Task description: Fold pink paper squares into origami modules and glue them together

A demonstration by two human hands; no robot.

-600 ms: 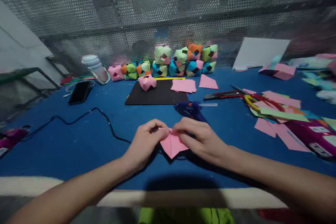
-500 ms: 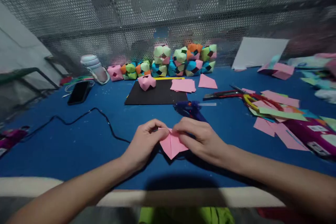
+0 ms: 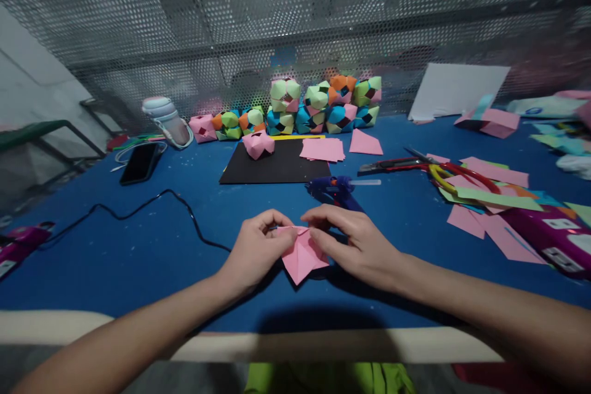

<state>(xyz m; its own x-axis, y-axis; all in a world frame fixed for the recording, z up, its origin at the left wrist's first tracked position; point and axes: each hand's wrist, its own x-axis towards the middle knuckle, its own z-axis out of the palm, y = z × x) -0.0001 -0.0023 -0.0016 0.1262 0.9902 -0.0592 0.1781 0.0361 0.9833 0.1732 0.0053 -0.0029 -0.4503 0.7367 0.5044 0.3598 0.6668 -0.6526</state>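
Just above the blue tabletop, a folded pink paper piece (image 3: 299,260) with a crease down its middle points toward me. My left hand (image 3: 259,245) pinches its upper left edge, thumb in front and fingers behind. At the upper right edge is my right hand (image 3: 353,243), its thumb against the paper and its index finger curled over the top. The fingertips behind the paper are hidden. Right beyond my right hand lies a blue glue gun (image 3: 335,188) with a clear glue stick in it.
A black sheet (image 3: 277,169) bears a pink paper ball (image 3: 258,144) and pink slips (image 3: 322,149). Colourful folded paper balls (image 3: 285,96) line the back. Scissors (image 3: 443,178), paper scraps (image 3: 512,240) and a purple power strip (image 3: 554,240) lie right; a phone (image 3: 140,163) and black cable (image 3: 166,192) left.
The pink paper has turned slightly, its near tip shifting left and down. My right hand has loosened a little, with index finger and thumb farther apart.
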